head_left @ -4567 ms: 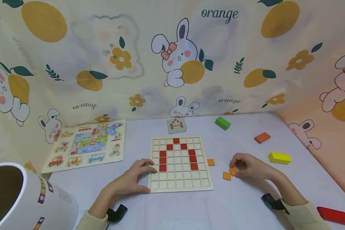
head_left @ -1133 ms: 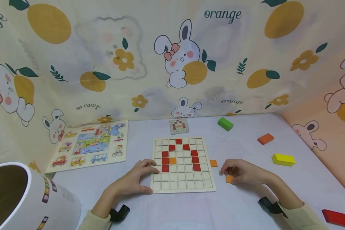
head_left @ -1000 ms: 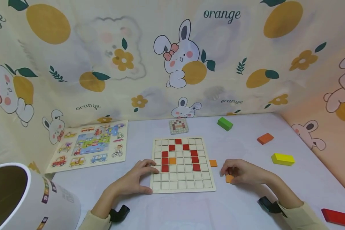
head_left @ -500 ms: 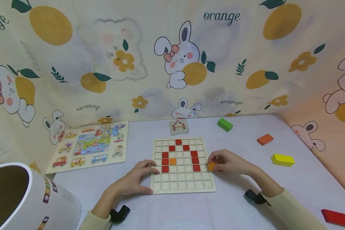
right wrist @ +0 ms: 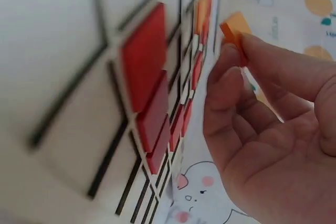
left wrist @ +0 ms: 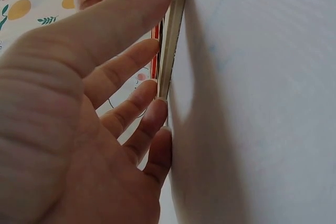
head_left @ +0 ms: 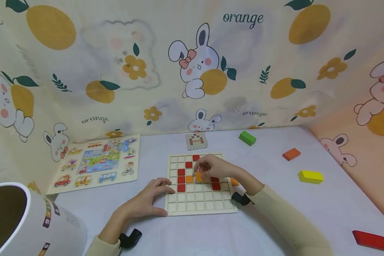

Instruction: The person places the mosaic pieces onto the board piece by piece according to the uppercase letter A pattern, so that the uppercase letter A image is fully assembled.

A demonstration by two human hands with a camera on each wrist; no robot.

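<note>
A pale grid board [head_left: 195,206] lies on the table, with red tiles [head_left: 181,179] in an arch shape and an orange tile [head_left: 189,179] in one cell. My left hand [head_left: 144,201] rests at the board's left edge, fingers loosely extended; in the left wrist view its fingertips [left wrist: 152,90] touch the rim. Above the middle of the board, my right hand [head_left: 214,167] pinches another orange tile [head_left: 199,176] between thumb and fingers. That tile [right wrist: 237,27] is held just off the board in the right wrist view. A further orange tile [head_left: 234,181] lies by the board's right edge.
A small pattern card [head_left: 196,140] lies behind the board. A picture puzzle [head_left: 99,160] is at the back left, and a white bin [head_left: 60,217] at the front left. Green [head_left: 247,138], orange [head_left: 291,154], yellow [head_left: 311,176] and red [head_left: 371,240] blocks lie to the right.
An orange tile has been set in the board since the earliest frame. My right hand has picked up another from the table and carried it left over the board. The left hand stays put.
</note>
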